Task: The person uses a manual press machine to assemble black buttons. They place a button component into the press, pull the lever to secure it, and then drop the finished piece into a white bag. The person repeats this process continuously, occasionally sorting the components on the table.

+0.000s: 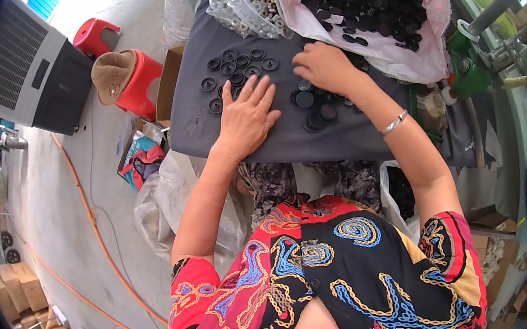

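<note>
My left hand [245,115] lies flat with spread fingers, its fingertips touching a loose group of black round ring-like caps [228,68] on the grey cloth-covered table [204,137]. My right hand [329,67] is palm down farther forward, its bent fingers apart and pointing left. What lies under its palm is hidden. Between that hand and the table's near edge is a second pile of flat black discs [304,99], some overlapping. A silver bracelet [394,122] is on my right wrist.
At the table's far side are a white sack [433,41] of black discs and a clear bag [227,2] of small metal parts. Green machinery [469,68] stands right. To the left are red stools [143,87], a hat [111,77], a grey cooler [44,72] and an orange hose [85,198].
</note>
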`<state>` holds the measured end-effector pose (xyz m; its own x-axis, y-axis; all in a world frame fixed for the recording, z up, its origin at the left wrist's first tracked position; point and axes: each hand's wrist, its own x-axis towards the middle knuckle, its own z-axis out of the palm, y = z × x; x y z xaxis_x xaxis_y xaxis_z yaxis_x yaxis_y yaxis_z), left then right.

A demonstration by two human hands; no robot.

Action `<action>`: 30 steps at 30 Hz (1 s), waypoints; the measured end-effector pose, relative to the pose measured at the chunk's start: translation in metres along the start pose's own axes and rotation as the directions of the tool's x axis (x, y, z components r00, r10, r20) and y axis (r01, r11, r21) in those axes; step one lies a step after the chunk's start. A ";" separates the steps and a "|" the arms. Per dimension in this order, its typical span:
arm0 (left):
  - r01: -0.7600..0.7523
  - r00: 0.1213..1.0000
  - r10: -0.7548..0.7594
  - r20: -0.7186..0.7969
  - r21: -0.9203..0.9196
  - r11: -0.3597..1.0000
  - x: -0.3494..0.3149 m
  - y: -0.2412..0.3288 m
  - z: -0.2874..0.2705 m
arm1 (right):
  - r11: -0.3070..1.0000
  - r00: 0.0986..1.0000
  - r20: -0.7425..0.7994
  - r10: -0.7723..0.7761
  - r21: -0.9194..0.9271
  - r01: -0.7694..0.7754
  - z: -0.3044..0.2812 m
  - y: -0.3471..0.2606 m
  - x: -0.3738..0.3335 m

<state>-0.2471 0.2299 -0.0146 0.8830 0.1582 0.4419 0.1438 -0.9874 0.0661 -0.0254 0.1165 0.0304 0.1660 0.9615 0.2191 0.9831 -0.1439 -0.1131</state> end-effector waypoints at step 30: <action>-0.003 0.950 -0.177 -0.257 -0.573 0.819 0.018 0.048 0.001 | 0.965 0.994 0.093 -0.061 0.260 0.035 -0.010 -0.006 -0.032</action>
<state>-0.2235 0.1850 -0.0045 0.6990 0.3233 0.6379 -0.1408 -0.8123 0.5660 -0.0359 0.0843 0.0343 0.0974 0.9861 0.1343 0.9346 -0.0443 -0.3530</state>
